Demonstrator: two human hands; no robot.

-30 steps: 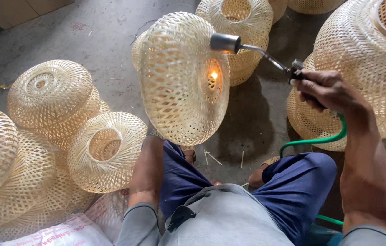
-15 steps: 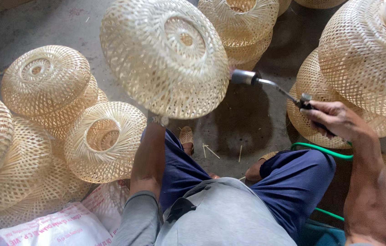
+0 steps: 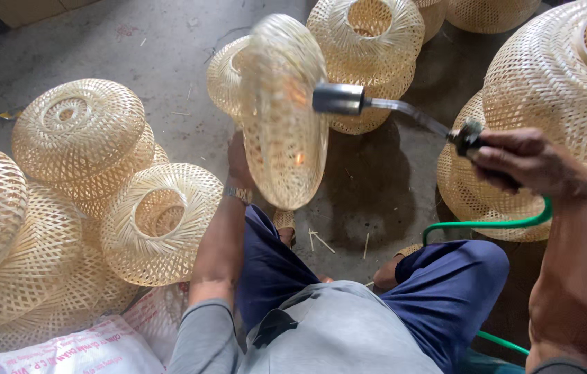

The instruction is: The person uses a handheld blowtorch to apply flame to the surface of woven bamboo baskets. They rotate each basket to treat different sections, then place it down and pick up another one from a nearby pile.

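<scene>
My left hand [image 3: 239,161] holds up a woven bamboo lampshade [image 3: 281,111], turned edge-on to me above my knees. My right hand [image 3: 525,164] grips the handle of a gas torch [image 3: 349,100] with a metal nozzle and a thin tube. The nozzle points at the shade's right side, and a small flame glows against the weave. A green hose [image 3: 494,223] runs from the torch down past my right knee.
Several woven bamboo lampshades lie stacked at the left [image 3: 79,138] and beside my left arm [image 3: 160,218]. More stand at the top [image 3: 369,41] and right [image 3: 556,83]. A printed plastic sack [image 3: 65,350] lies at the lower left. The floor is grey concrete [image 3: 134,48].
The shade has been turned in my left hand, from showing its domed top half a second ago to edge-on now. The torch has stayed beside it on the right.
</scene>
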